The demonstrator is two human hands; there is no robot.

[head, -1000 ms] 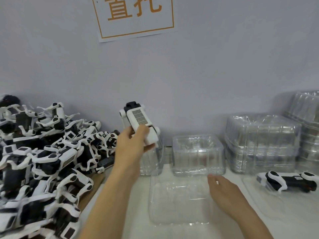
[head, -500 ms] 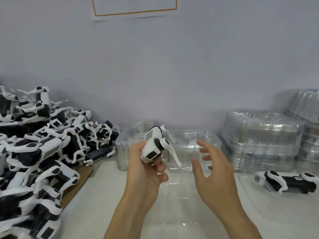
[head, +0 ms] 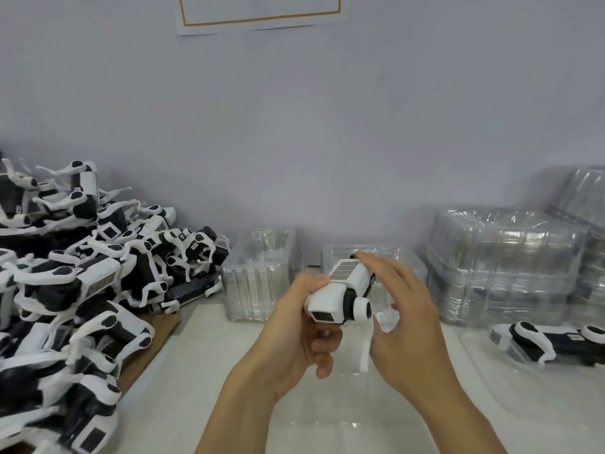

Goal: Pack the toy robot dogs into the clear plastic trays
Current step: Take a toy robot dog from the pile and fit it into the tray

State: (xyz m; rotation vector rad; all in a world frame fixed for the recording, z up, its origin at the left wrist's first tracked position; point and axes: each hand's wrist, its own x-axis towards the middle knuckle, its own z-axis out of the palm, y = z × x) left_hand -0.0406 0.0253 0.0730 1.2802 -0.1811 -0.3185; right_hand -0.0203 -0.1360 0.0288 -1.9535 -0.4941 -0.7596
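At the frame's left a heap of toy robot dogs (head: 82, 290), too many to count, lies on the counter (head: 183, 388); mid-frame the left hand (head: 294, 335) grips one toy dog (head: 343, 293), the right hand (head: 402, 319) touching it open-fingered, above a flat clear tray (head: 343, 421), two empty tubs (head: 258, 280) behind; at right, tray stacks (head: 504, 267) and one tray (head: 491, 388) holding one dog (head: 550, 342).

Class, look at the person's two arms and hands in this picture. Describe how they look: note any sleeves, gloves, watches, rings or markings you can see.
Both forearms are bare up to the picture's bottom edge: no sleeves show. The left hand and the right hand wear no gloves. No watch, bracelet, ring or marking shows on either wrist or on the fingers.
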